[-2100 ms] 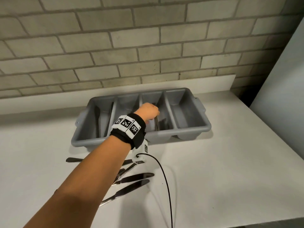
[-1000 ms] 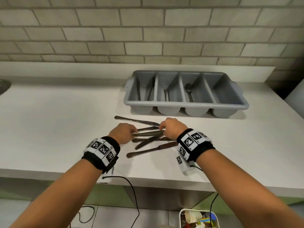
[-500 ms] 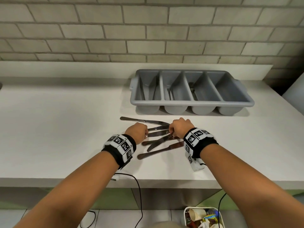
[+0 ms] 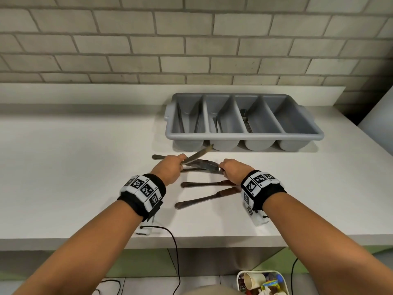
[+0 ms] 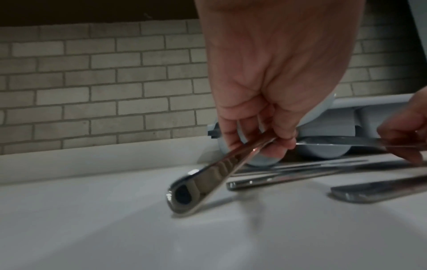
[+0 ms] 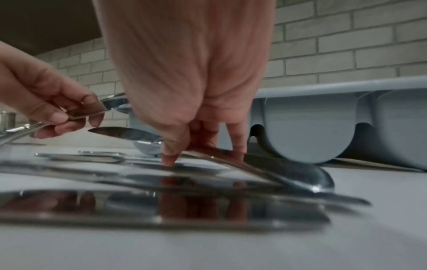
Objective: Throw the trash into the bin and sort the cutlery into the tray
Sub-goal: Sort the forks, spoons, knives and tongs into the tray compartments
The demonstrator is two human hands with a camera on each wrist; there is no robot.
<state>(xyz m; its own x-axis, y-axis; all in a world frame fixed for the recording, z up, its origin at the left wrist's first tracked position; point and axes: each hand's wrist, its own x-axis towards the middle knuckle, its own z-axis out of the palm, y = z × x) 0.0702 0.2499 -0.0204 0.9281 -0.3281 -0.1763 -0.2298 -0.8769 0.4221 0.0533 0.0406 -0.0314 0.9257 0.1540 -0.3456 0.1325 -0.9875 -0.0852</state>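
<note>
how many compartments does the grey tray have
4, side by side across the grey tray: leftmost compartment, second compartment, third compartment, each holding some cutlery, and rightmost compartment, where none shows.

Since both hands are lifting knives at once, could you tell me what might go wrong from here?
1. The left hand only pinches its tilted knife near one end, so it could slip and drop.
2. The right hand lifts a knife whose tip points at the left fingers; a nick seems possible.
3. Lifting may disturb the knives on the counter.
</note>
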